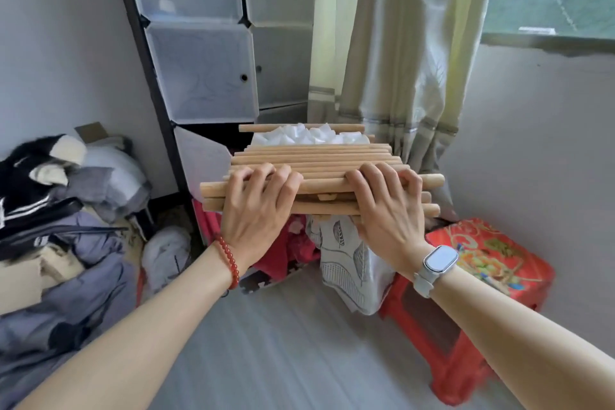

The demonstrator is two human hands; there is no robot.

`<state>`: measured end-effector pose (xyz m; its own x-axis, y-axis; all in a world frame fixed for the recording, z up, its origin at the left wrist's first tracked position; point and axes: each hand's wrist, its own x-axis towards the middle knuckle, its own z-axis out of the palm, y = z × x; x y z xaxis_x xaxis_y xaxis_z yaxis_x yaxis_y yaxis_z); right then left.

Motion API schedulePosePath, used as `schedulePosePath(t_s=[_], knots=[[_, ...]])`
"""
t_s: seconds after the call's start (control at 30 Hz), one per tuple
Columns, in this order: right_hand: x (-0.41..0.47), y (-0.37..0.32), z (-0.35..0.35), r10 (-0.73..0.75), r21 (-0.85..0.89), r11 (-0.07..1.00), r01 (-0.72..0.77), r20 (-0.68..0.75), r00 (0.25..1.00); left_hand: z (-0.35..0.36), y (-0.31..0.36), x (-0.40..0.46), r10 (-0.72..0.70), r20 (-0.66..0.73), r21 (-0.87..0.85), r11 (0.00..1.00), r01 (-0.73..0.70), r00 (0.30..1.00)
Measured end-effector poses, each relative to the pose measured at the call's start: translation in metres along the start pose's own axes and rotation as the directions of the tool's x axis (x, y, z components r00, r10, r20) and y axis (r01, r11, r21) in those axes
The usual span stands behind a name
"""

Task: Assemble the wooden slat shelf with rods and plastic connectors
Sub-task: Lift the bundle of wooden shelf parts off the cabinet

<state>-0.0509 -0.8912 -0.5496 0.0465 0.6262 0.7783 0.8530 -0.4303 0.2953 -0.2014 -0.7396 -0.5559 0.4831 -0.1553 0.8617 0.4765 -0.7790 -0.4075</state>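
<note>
A bundle of wooden rods [319, 173] is held level in front of the person, lying crosswise, and serves as the landmark here. The left hand [258, 213] grips its left part, fingers curled over the top of the nearest rods; the right hand [387, 210] grips its right part the same way, fingers hooked over the upper rods. On the far side of the bundle, resting on top of it, sits a heap of white plastic connectors [309, 136], with one more rod lying beyond them.

A red bead bracelet [229, 263] circles the left wrist, and a white smartwatch [439, 260] the right. Below the bundle to the right stands a red plastic stool [466, 319]; directly below hangs a leaf-patterned cloth [349, 263]. Behind the bundle rises a translucent panel cabinet [213, 43], with a pale curtain [399, 43] to its right. Left of the bundle lies a pile of clothes [66, 210].
</note>
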Motion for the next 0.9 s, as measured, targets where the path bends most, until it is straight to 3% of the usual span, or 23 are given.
schedulePosePath(t_s=[0.33,0.6,0.8,0.9], knots=[[-0.187,-0.102,0.158,-0.003,0.078,0.997,-0.002,0.055,0.998,0.084,0.071,-0.233,0.043,0.03,-0.011,0.999,-0.043,0.999],[-0.336,-0.167,0.271,-0.054,0.163,0.986,0.021,0.202,0.978,0.145,0.155,-0.423,-0.033,0.217,-0.098,0.994,0.055,0.976],[-0.442,-0.207,0.341,-0.096,0.287,0.958,-0.015,0.37,0.924,0.173,0.213,-0.542,-0.041,0.426,-0.14,0.984,0.111,0.904],[-0.483,-0.222,0.357,-0.061,0.295,0.954,-0.06,0.384,0.921,0.175,0.236,-0.576,-0.046,0.426,-0.157,0.98,0.125,0.903]])
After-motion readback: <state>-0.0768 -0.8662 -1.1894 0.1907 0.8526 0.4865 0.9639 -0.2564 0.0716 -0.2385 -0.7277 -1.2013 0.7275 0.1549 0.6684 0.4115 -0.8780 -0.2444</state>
